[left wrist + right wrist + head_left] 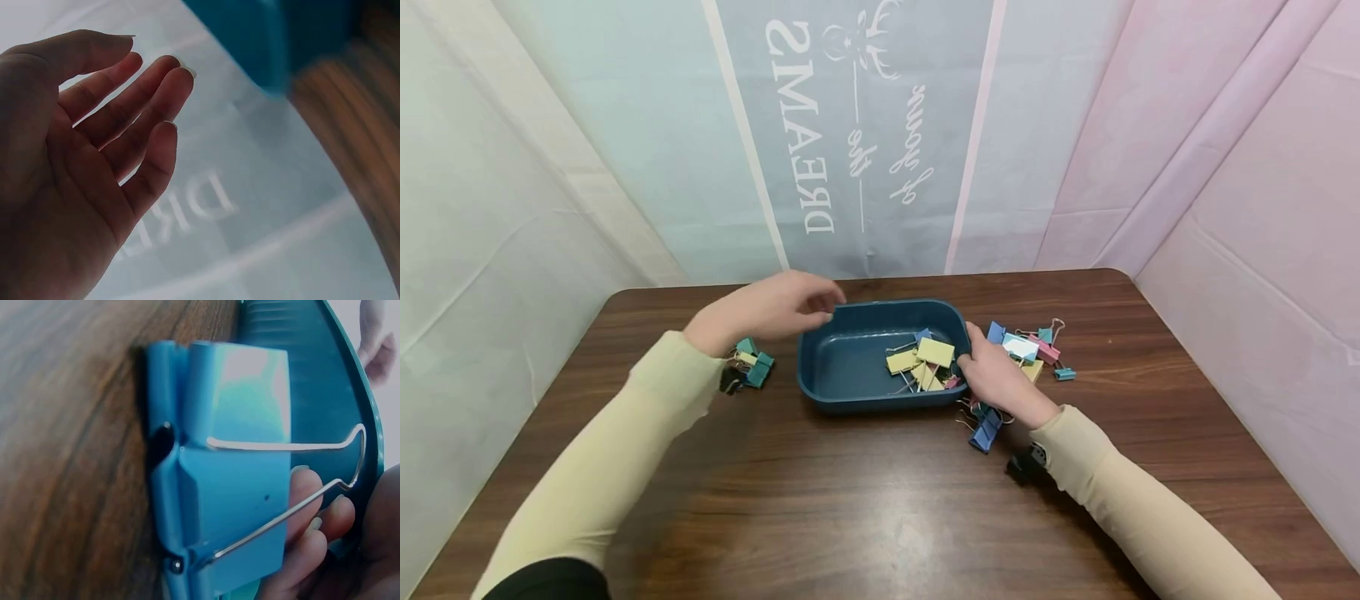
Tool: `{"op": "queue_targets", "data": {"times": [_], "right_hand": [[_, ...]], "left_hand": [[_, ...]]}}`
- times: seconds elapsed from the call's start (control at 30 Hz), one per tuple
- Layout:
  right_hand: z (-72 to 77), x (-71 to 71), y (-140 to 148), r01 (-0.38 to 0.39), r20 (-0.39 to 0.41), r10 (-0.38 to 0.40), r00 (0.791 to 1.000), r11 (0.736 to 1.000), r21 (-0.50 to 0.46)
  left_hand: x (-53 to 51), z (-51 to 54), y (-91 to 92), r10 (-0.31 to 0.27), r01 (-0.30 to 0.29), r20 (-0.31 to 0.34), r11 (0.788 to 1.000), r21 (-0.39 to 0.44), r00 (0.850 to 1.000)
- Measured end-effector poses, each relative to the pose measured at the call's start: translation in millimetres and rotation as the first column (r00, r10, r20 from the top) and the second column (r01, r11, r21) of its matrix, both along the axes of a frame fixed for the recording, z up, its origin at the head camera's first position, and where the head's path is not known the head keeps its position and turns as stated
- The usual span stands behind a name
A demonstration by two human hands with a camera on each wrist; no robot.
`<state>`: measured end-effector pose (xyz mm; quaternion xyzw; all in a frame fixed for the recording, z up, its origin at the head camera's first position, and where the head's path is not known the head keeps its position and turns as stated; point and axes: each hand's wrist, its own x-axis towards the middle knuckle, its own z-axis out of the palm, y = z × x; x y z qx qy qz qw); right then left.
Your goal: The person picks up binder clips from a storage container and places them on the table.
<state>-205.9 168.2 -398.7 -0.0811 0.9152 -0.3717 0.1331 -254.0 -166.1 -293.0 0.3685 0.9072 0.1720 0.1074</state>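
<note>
A dark blue plastic box (850, 406) stands on the table, with yellow, blue and pink binder clips (936, 352) gathered in its right half. My right hand (1003, 379) grips the box's right end, thumb at the rim and fingers against the outside wall. Close to those fingers, a blue binder clip (240, 469) with wire handles fills much of the right wrist view. Past the box's far left corner hovers my left hand (767, 307), its fingers loosely bent. In the left wrist view the palm of that hand (94, 150) holds nothing.
More binder clips (1021, 347), blue, pink, yellow and teal, lie right of the box. Other blue clips (987, 429) lie near its front right corner. A small group of teal clips (760, 369) lies to the left. A printed cloth (865, 167) hangs behind the table (850, 517).
</note>
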Motion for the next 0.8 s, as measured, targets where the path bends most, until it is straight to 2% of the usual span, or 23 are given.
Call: {"op": "queue_targets", "data": {"times": [0.13, 0.27, 0.37, 0.57, 0.67, 0.8], "right_hand": [[0.0, -0.8, 1.2, 0.001, -0.001, -0.001, 1.000, 1.000, -0.001], [-0.5, -0.6, 1.6, 0.008, -0.006, -0.008, 1.000, 1.000, -0.005], [-0.7, 0.3, 1.6, 0.014, -0.004, -0.014, 1.000, 1.000, -0.011], [-0.5, 1.0, 0.0, 0.013, -0.004, -0.013, 1.000, 1.000, -0.022], [-0.1, 0.6, -0.3, 0.015, -0.006, -0.015, 1.000, 1.000, -0.022], [0.1, -0.1, -0.3, 0.011, -0.008, -0.011, 1.000, 1.000, -0.018]], "left_hand": [[-9.9, 3.5, 34.8, -0.045, 0.045, -0.010, 0.999, 0.020, 0.999], [-23.5, -4.0, 63.6, -0.098, 0.098, -0.009, 0.995, 0.024, 0.995], [-31.6, -13.8, 80.8, -0.124, 0.124, 0.013, 0.992, 0.032, 0.992], [-39.9, -34.8, 102.5, -0.130, 0.128, 0.036, 0.990, 0.053, 0.991], [-41.8, -46.6, 109.7, -0.144, 0.143, 0.041, 0.989, 0.024, 0.989], [-42.1, -61.7, 117.6, -0.153, 0.157, 0.060, 0.986, -0.058, 0.986]]}}
